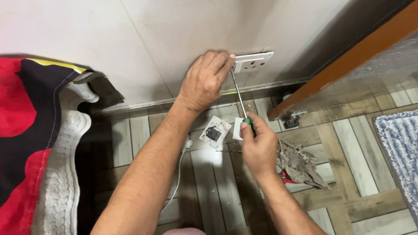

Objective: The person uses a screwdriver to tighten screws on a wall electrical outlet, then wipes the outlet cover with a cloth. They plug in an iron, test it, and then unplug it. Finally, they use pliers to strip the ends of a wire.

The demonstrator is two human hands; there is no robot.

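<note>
Near edge: two bare forearms run up from the bottom of the view over a wood-pattern floor (348, 143).

Right hand (257, 148), grip clenched on the green handle of a screwdriver (240, 96). The handle sits in the fist, thumb and fingers wrapped round it; the metal shaft runs up and slightly left toward the wall. The tip is hidden behind the left fingers, so contact with a screw cannot be told.

On the floor just left of the right hand: a loose socket part (214, 132), white plate with dark insert, lying flat. A small white piece (237, 129) lies beside it, partly behind the screwdriver handle. A thin screw (228, 151) lies just below these. A white cable (178, 174) runs down the floor beside the left forearm. Right of the right wrist: a crumpled grey rag (300, 163) with a bit of red under it.

Far left: a red, black and yellow cloth (21, 130) draped over a white carved furniture edge (65, 152). Far right: a blue-white striped mat (400, 148).

Further up: left hand (204, 80), fingers curled and pressed on the left end of a white socket plate (254, 62), holding it against the wall (130, 43). The plate sits low on the wall, just above the skirting, tilted slightly. Right of it, an orange-brown door frame (348, 56) slants down to the floor, with a small metal fitting (292, 117) at its foot.
</note>
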